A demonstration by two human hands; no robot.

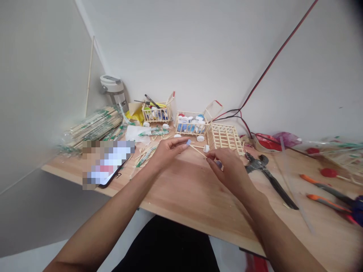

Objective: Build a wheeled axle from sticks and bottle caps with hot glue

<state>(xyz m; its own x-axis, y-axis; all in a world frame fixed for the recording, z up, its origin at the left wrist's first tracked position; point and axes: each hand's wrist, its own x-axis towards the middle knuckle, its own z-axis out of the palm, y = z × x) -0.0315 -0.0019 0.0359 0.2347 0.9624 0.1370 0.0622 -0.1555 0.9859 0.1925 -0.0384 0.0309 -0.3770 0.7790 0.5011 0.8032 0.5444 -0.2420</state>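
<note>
While your left hand (167, 153) pinches one end of a wooden stick (197, 151), your right hand (229, 170) curls at its other end, grip unclear, a white plastic cap (206, 148) at twelve o'clock.

This is a cramped home hobby corner: a wooden table (181, 181) set between white walls (198, 49) carries bundled, paper-wrapped chopsticks (93, 126), stick-built carts (193, 122) full of bottle caps, heavy pliers (268, 173), and red-and-black wire (272, 56) running up the wall.
</note>
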